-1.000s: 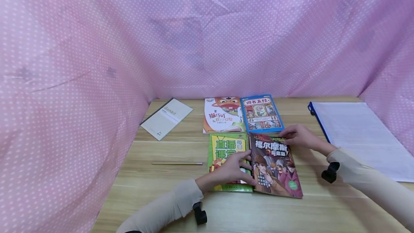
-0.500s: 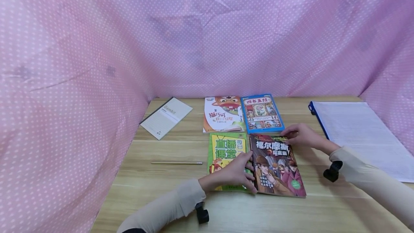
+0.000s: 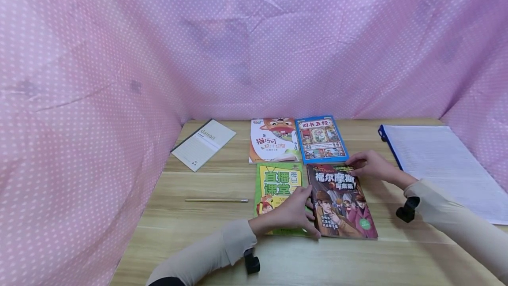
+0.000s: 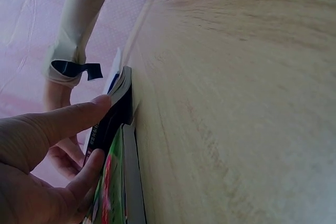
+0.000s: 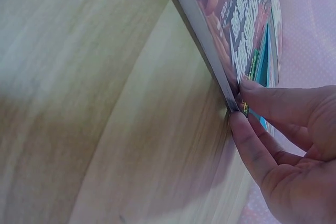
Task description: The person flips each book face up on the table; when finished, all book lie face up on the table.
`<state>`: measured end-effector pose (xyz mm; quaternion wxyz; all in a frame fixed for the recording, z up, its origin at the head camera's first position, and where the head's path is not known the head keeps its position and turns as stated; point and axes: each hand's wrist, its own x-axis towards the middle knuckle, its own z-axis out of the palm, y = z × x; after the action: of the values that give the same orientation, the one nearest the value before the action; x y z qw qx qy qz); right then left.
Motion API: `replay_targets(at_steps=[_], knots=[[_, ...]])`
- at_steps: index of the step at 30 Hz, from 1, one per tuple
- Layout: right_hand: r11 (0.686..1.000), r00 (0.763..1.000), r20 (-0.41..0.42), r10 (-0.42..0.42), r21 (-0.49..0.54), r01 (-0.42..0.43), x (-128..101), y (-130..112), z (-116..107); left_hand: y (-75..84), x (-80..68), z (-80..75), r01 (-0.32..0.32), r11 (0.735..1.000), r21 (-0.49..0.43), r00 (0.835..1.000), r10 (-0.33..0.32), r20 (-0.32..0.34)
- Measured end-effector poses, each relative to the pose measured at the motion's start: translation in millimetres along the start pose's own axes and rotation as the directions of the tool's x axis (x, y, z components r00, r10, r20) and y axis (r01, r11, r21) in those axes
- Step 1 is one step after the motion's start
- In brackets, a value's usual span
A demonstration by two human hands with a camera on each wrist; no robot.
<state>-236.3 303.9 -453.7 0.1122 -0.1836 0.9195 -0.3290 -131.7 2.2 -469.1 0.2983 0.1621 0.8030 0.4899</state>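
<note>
A dark maroon book (image 3: pixel 341 208) with white Chinese lettering and figures in caps lies flat at the front right of a two-by-two group. My left hand (image 3: pixel 291 213) reaches across the green-and-yellow book (image 3: pixel 277 184) with spread fingers. In the left wrist view, its thumb and fingertips rest along the dark book's spine (image 4: pixel 108 129). At the dark book's upper right corner is my right hand (image 3: pixel 371 167); in the right wrist view its thumb (image 5: pixel 254 87) and forefinger pinch that corner. The left hand hides part of the green cover.
Behind lie a white fox-picture book (image 3: pixel 274 140) and a blue-bordered book (image 3: pixel 321 140). A pencil (image 3: pixel 216 200) and a cream notebook (image 3: pixel 204 144) are at left. On the right lies a white zip folder (image 3: pixel 440 162) with a blue edge. Pink dotted cloth (image 3: pixel 254 56) encloses the table.
The dark book has shifted slightly right and straightened, its lower edge swinging right and away from me. Both hands moved slightly right with it, the left more than the right.
</note>
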Motion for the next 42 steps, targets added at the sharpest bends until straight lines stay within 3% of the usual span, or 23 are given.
replay_targets(at_steps=[20, 42], knots=[[1.0, 1.0, -0.02, 0.017, 0.016, -0.016, 2.5, 4.6, 0.8, 4.3, 2.8, -0.1, 0.027, 0.997, 0.069, 1.0, -0.026, -0.009], [0.999, 1.0, -0.013, 0.009, 0.043, -0.008, 1.0, 4.0, 0.1, 10.7, 3.2, -1.9, -0.003, 0.99, 0.144, 1.0, 0.005, -0.01]])
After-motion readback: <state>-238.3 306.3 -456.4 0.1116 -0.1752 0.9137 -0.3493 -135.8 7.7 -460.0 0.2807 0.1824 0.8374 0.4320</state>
